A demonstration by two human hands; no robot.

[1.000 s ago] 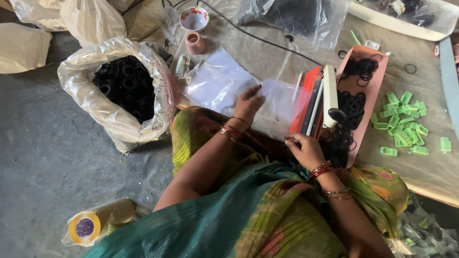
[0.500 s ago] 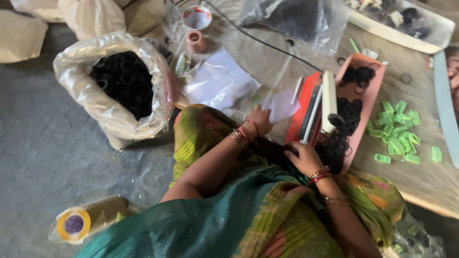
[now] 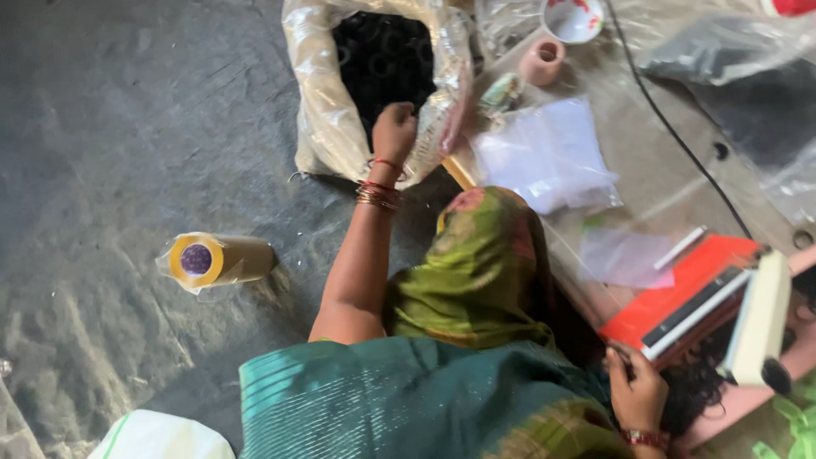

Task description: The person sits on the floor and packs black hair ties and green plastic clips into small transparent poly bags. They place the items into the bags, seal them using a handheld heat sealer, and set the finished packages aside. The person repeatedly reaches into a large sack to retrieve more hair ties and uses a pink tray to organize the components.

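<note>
My left hand [image 3: 394,132] reaches out to the open mouth of a clear plastic sack [image 3: 319,127] full of black rubber rings [image 3: 382,51]. Its fingers curl down over the rings, and what they hold is hidden. My right hand [image 3: 637,393] rests at the lower right with curled fingers against a heap of black rings [image 3: 701,387] on a pink tray [image 3: 748,406]. I cannot tell if that hand grips any. A red heat sealer [image 3: 684,285] with a cream handle [image 3: 758,327] stands just above the right hand.
A stack of small clear bags [image 3: 548,153] lies beside my green-draped knee [image 3: 480,263]. A pink tape roll [image 3: 542,61], a white cup [image 3: 574,17] and a black cable [image 3: 671,127] lie beyond. On the grey floor are a yellow wrapped roll [image 3: 217,259] and a white bag [image 3: 161,438].
My left hand has left the clear bags and swung left to the sack of black rings. The view has turned left with it. My right hand stays by the tray.
</note>
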